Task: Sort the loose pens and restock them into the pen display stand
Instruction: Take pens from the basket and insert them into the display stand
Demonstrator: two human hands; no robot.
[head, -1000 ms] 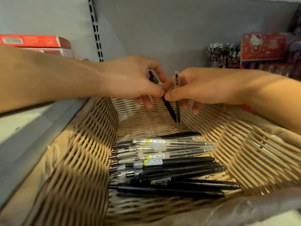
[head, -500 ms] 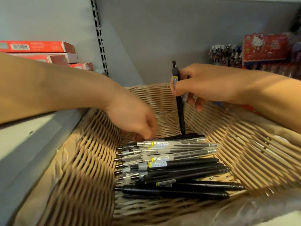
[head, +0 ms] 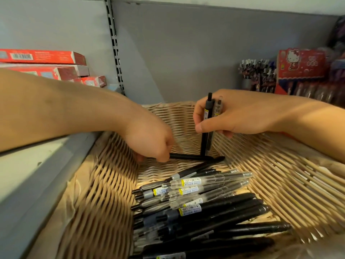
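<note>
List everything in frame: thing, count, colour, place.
basket: one, tan wicker, on the shelf, holds the loose pens
loose pens: a pile, too overlapped to count, black and clear, lying on the basket floor
black pen: one, lying flat at the basket's far end, gripped by the left hand
held pens: two, one black and one clear, upright in the right hand
red boxes: a stack of about three, far left on the shelf
red display box: one, cartoon cat print, far right
pen stand: one, crowded with pens, count unclear, beside the red display box
shelf upright: one, dark slotted strip, back wall
left hand: curled round the black pen
right hand: holding the held pens
</note>
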